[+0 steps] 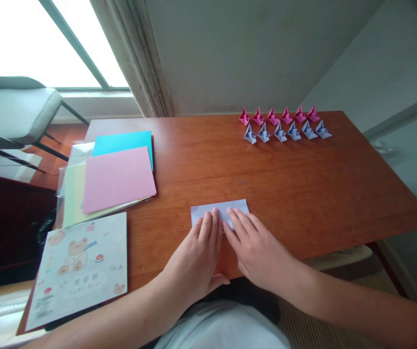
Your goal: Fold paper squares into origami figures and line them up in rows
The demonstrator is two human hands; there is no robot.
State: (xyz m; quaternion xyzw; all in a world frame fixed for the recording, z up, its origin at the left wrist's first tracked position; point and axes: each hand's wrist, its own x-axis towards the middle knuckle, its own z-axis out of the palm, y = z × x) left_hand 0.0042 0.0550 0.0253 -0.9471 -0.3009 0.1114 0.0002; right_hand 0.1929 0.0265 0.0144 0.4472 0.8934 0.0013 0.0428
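A folded light purple paper lies flat on the brown wooden table near its front edge. The fingertips of my left hand press on its left half, fingers stretched out side by side and thumb apart. My right hand rests its fingertips on the right half, fingers spread a little. Both hands cover the paper's lower part. Neither hand grips anything.
Pink folded figures stand in a row at the table's back, with light purple ones in front. Pink, blue and yellow sheets lie at the left, above a bear-printed pad. A chair stands beyond.
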